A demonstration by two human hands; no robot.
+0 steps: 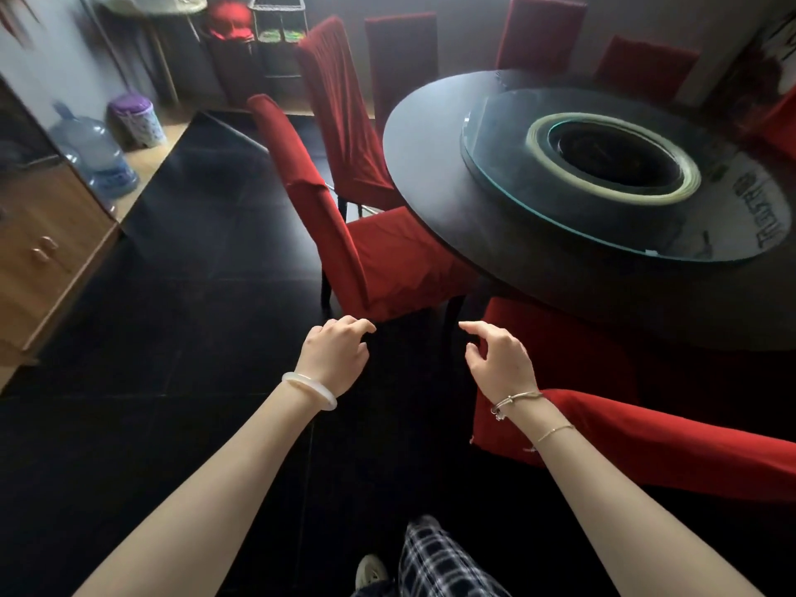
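Hovering fingers (359,324) — chair (400,260) just ahead (apart)

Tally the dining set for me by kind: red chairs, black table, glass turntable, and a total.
Red cloth-covered chairs: 6
Round black dining table: 1
Round glass turntable: 1
Total: 8
A red shape at the right edge is too cropped to count.

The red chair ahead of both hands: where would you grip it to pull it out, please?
Grip the red chair by its backrest near the top, from the floor side away from the table: the back stands clear, while the seat front sits under the rim.
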